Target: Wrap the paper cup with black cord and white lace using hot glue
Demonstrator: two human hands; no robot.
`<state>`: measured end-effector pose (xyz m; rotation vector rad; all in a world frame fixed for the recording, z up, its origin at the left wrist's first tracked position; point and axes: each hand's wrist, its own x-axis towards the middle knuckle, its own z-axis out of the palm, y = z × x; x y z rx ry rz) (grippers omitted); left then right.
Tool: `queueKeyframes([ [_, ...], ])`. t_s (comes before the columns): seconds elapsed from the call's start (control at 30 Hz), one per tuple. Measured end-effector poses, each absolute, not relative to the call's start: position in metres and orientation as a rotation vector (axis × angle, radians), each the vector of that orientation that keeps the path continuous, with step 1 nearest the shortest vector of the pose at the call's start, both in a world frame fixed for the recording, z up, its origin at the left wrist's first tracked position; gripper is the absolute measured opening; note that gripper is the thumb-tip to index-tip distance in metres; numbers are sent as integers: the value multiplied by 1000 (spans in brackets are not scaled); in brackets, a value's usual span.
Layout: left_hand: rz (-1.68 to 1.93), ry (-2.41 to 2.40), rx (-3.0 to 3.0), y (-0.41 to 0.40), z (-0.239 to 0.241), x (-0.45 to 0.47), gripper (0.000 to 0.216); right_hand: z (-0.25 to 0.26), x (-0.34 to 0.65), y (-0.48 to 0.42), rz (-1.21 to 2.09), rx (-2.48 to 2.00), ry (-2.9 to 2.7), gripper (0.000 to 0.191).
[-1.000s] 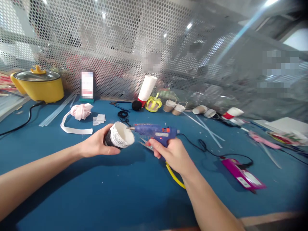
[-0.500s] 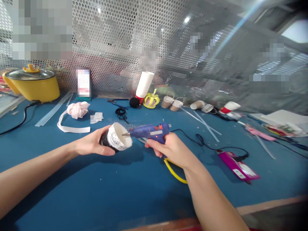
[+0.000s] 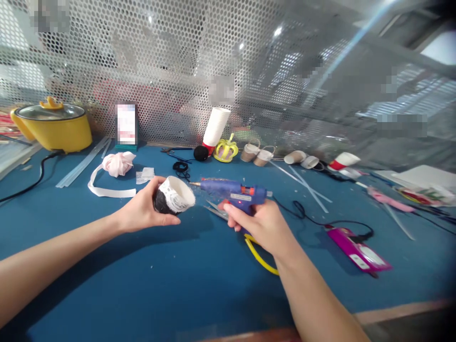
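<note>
My left hand (image 3: 142, 206) is wrapped around a small paper cup (image 3: 174, 195), tilted so its mouth faces right. White lace rings its upper part, and black material covers the lower part. In my right hand (image 3: 254, 218) is a blue hot glue gun (image 3: 231, 190) with a small red light showing. Its metal nozzle points left, just beyond the cup's far rim. Beneath the gun lie scissors with yellow handles (image 3: 261, 259), partly hidden by my right hand and wrist.
Behind my hands are a pink ribbon roll (image 3: 119, 164), black cord (image 3: 181, 168), a stack of paper cups (image 3: 217, 126) and a yellow crown-like ornament (image 3: 225, 149). A yellow electric pot (image 3: 53, 128) stands back left. A purple power strip (image 3: 358, 251) lies at right, with a cable running toward the gun.
The glue gun's nozzle has come out of the cup's mouth and risen to beyond its far rim. My left hand still holds the cup, shifted slightly.
</note>
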<state>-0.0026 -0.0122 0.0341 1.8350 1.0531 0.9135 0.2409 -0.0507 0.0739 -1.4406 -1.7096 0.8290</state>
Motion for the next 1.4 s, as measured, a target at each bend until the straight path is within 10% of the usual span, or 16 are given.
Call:
queueKeyframes([
  [1.4, 1113, 1210, 2030, -11, 30, -1, 67, 63, 239, -51, 315, -1447, -1962, 20],
])
